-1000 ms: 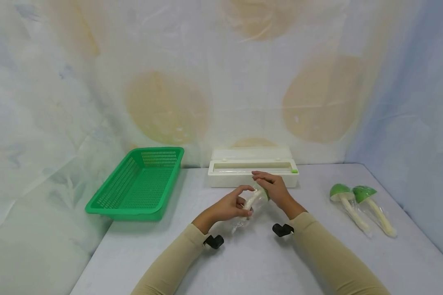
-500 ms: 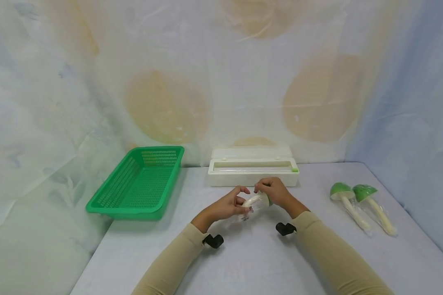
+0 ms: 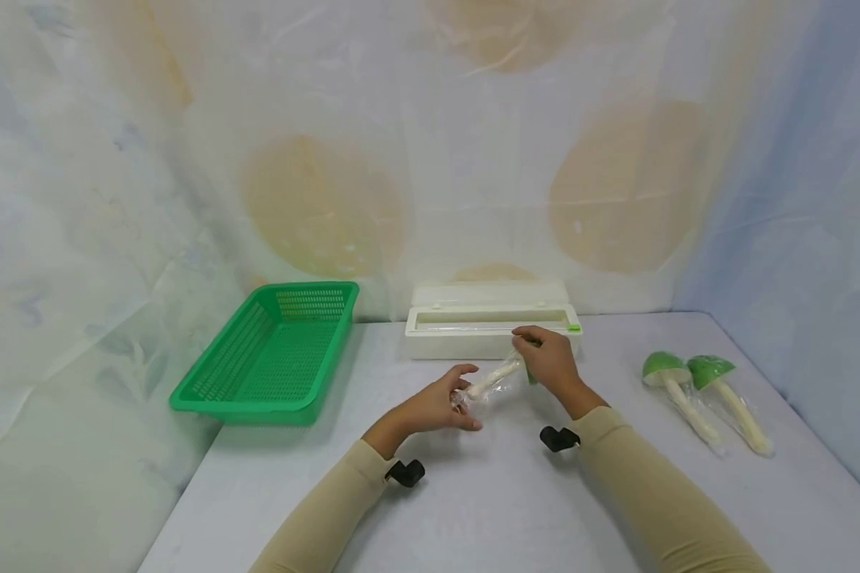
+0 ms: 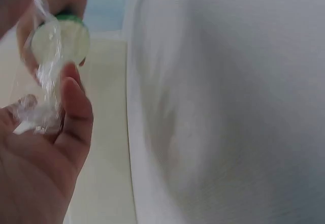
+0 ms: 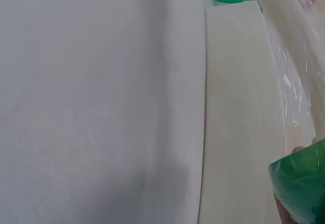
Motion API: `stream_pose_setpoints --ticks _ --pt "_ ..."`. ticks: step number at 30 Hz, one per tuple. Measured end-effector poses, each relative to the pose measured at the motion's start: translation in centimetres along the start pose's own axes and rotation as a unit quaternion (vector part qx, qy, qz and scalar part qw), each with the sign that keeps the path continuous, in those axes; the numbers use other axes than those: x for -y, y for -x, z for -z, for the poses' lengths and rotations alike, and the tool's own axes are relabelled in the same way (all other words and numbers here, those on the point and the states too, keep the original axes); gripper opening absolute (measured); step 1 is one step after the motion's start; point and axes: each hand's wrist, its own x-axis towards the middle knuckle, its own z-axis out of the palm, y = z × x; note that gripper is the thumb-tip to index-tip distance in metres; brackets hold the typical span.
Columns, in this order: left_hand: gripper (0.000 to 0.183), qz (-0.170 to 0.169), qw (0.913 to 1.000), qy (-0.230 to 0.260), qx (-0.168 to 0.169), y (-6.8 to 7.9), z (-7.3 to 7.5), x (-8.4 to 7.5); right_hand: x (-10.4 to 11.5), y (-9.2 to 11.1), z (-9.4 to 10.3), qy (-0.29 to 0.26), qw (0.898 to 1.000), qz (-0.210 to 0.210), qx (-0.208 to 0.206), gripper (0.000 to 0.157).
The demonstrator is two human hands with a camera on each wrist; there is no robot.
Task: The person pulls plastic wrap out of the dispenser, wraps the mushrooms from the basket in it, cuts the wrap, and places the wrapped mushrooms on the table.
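Note:
A mushroom (image 3: pixel 493 380) with a green cap and long white stem, wrapped in clear film, is held above the table between both hands. My left hand (image 3: pixel 433 404) has its fingers curled around the stem end, where bunched film (image 4: pixel 44 115) shows between fingers and palm. At the other end my right hand (image 3: pixel 553 362) grips the green cap (image 5: pixel 302 183) and covers most of it in the head view. Right behind the hands stands a white film dispenser box (image 3: pixel 447 346), its lid raised.
Two more film-wrapped mushrooms with green caps, a left one (image 3: pixel 686 410) and a right one (image 3: pixel 741 418), lie side by side on the table (image 3: pixel 466 509) at right. A green perforated basket (image 3: pixel 258 412) stands at the back left. Patterned sheeting (image 3: pixel 473 199) walls in the table.
The right hand has moved back and to the right with the cap, and the stem shows straighter. Left-hand fingers have shifted to the film at the stem end.

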Motion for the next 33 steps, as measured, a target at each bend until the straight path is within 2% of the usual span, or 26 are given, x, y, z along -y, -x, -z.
stream_pose_setpoints --ticks 2,5,10,16,19,23,26,31,33 --pt "0.089 -0.015 0.9985 -0.050 -0.016 0.2 -0.2 -0.2 0.1 -0.2 0.0 0.015 1.000 -0.003 -0.012 0.030" --pt "0.074 -0.046 0.9913 -0.112 -0.051 0.1 -0.5 -0.6 0.3 -0.3 0.1 0.020 0.999 -0.010 -0.023 0.028" --pt "0.032 -0.057 0.9840 -0.139 -0.096 0.0 -0.6 -1.3 0.7 -0.5 0.2 0.018 0.999 -0.018 -0.032 0.028" --pt "0.044 -0.024 0.9731 -0.168 -0.156 -0.5 -0.7 -1.4 1.0 -0.7 0.3 -0.039 0.997 -0.053 -0.048 0.032" --pt "0.052 0.019 0.9696 -0.178 -0.167 -0.5 -0.7 -1.4 1.0 -0.7 0.2 -0.051 0.995 -0.062 -0.060 0.031" --pt "0.061 0.071 0.9720 -0.152 -0.165 -0.7 -0.8 -1.2 0.9 -0.5 0.0 -0.054 0.993 -0.068 -0.076 0.027" --pt "0.062 0.090 0.9736 -0.108 -0.180 -1.1 -0.7 -1.2 0.9 -0.4 -0.1 -0.069 0.991 -0.070 -0.086 0.026" --pt "0.063 0.115 0.9674 -0.023 -0.224 -1.7 -0.6 -1.3 1.0 -0.2 -0.4 -0.086 0.990 -0.054 -0.099 0.027" --pt "0.059 0.122 0.9652 0.042 -0.227 -1.8 -0.7 -1.4 1.1 0.0 -0.6 -0.086 0.990 -0.043 -0.100 0.027"
